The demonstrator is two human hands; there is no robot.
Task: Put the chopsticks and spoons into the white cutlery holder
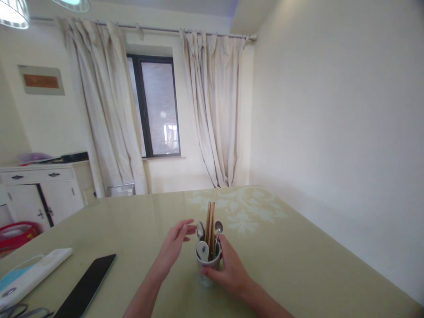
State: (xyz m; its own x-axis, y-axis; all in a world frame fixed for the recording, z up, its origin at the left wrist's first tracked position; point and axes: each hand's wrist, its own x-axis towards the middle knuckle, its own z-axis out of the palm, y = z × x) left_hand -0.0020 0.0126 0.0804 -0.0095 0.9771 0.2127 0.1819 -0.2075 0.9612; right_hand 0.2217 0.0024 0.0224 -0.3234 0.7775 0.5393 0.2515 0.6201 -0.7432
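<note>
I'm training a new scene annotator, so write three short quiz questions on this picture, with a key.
1. Which hand has its thumb and fingers around the cup?
2. True or false: wooden chopsticks stand in the cup.
3. Fill in the blank: the black slab lies on the table, to the ____ of the cup in the picture.

Key
1. The right hand.
2. True.
3. Left.
</note>
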